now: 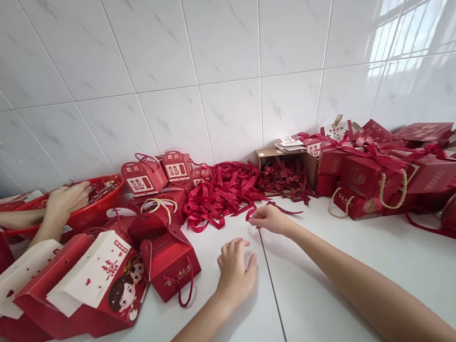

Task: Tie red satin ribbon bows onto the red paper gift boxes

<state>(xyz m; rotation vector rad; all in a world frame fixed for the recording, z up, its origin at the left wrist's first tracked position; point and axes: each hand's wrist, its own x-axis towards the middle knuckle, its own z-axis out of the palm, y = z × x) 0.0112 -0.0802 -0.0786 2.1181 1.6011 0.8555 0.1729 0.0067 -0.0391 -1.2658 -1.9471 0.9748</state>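
A thin strip of red ribbon point(251, 213) is pinched in the fingertips of my right hand point(272, 220), just in front of the heap of red ribbons point(228, 190) by the wall. My left hand point(234, 269) hovers low over the white table point(250, 332), its fingers loosely bent and apart, with nothing in them. Nearest to it on the left stands a small red box with a dark red cord handle point(172, 264). Behind my right hand, a cardboard box point(312, 167) lies on its side with many small dark red pieces point(284, 177) spilling out.
At left, red and white gift boxes point(103, 282) stand in a row. Beyond them a co-worker's hand point(66, 202) reaches into a red basin point(101, 207). Ribboned red boxes point(367, 179) pile up at right, and a tiled wall point(231, 108) closes off the back.
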